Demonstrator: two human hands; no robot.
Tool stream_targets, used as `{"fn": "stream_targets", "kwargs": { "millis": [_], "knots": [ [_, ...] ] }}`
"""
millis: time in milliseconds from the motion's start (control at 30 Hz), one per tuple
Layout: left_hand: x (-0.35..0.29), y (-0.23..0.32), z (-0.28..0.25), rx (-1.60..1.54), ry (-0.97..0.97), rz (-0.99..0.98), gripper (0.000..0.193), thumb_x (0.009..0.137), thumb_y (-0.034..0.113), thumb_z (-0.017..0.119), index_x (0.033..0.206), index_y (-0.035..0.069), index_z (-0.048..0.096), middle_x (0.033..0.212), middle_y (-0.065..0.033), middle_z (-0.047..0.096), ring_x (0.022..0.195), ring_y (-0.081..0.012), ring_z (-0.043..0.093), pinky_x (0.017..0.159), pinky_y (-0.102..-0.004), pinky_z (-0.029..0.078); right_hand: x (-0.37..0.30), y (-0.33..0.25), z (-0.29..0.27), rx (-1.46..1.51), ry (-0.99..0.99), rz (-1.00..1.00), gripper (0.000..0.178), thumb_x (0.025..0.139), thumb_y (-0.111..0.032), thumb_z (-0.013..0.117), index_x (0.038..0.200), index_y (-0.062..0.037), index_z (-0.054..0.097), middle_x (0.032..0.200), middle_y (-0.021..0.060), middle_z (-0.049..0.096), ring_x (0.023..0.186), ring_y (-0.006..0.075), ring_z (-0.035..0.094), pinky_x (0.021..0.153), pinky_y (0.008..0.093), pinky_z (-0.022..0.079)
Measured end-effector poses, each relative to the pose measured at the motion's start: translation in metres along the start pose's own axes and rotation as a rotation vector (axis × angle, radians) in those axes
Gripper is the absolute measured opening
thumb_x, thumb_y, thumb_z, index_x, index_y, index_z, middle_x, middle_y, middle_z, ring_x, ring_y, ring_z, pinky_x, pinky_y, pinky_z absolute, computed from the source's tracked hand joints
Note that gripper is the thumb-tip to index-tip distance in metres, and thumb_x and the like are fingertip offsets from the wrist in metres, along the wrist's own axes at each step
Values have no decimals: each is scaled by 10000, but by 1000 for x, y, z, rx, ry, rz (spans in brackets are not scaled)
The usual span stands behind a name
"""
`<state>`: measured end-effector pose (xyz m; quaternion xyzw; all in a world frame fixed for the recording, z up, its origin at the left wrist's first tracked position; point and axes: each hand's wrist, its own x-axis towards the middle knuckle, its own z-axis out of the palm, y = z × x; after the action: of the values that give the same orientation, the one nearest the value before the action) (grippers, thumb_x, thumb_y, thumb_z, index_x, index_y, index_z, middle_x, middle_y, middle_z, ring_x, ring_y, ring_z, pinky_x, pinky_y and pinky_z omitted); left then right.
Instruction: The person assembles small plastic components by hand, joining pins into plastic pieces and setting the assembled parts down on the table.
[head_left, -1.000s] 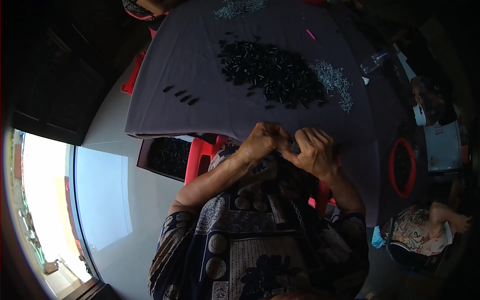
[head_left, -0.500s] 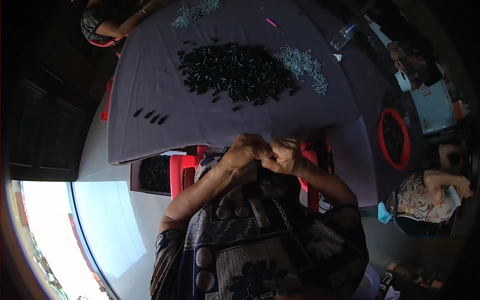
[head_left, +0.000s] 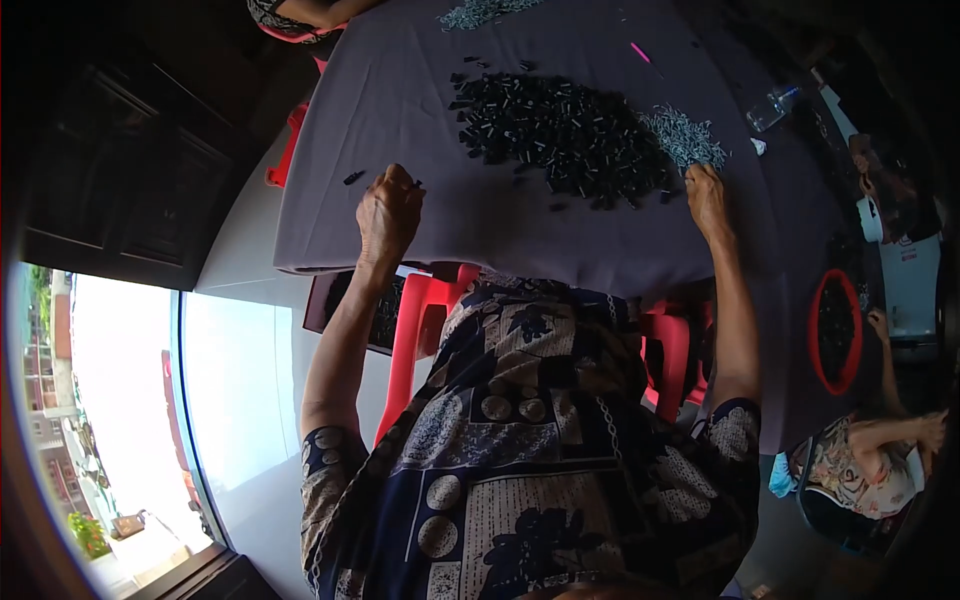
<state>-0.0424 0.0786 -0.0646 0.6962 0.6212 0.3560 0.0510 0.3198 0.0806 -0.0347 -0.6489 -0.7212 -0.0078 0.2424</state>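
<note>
My left hand (head_left: 388, 212) is over the left side of the cloth with its fingers curled together, and what they hold is hidden. Just left of it lies a small black cylindrical piece (head_left: 353, 178); another dark bit (head_left: 418, 184) shows at its right edge. At the right, my right hand (head_left: 709, 202) reaches the near edge of a heap of small silvery pin-like pieces (head_left: 684, 135). Its fingertips are bunched together, and I cannot make out what is between them. A large heap of black cylindrical pieces (head_left: 560, 135) lies between the hands.
The grey-purple cloth (head_left: 480, 220) covers the table. More silvery pieces (head_left: 485, 12), a pink pen-like tool (head_left: 640, 50) and a clear bottle (head_left: 772, 110) lie farther off. A red-rimmed basket (head_left: 818, 335) is at right. Another person's arm (head_left: 885, 440) shows at lower right.
My hands were together in front of my body and have parted: the left forward to the row of black pieces, the right forward to the silvery heap. The whole view has shifted.
</note>
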Motion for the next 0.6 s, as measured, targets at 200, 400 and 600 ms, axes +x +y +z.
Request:
{"fn": "stream_targets", "kwargs": {
  "millis": [200,400,600],
  "knots": [
    [4,-30,-2,424,53,97,154,627,110,556,764,51,515,734,-89,507,711,-233,494,672,-333,365,-8,-8,14,183,90,-11,54,722,-13,436,763,21,448,664,122,483,596,213,486,541,285,387],
    [12,30,47,-15,-40,259,66,630,89,556,652,45,513,655,-104,490,593,-256,491,536,-329,397,-36,-40,26,687,253,0,114,742,-25,439,843,-4,488,697,38,515,602,83,472,539,200,392],
    [25,44,81,111,-91,291,88,648,121,499,655,33,504,701,-138,515,638,-271,511,575,-358,406,-64,-77,30,822,138,27,81,751,-37,457,820,-1,481,671,7,476,575,53,426,530,167,362]
  ]
}}
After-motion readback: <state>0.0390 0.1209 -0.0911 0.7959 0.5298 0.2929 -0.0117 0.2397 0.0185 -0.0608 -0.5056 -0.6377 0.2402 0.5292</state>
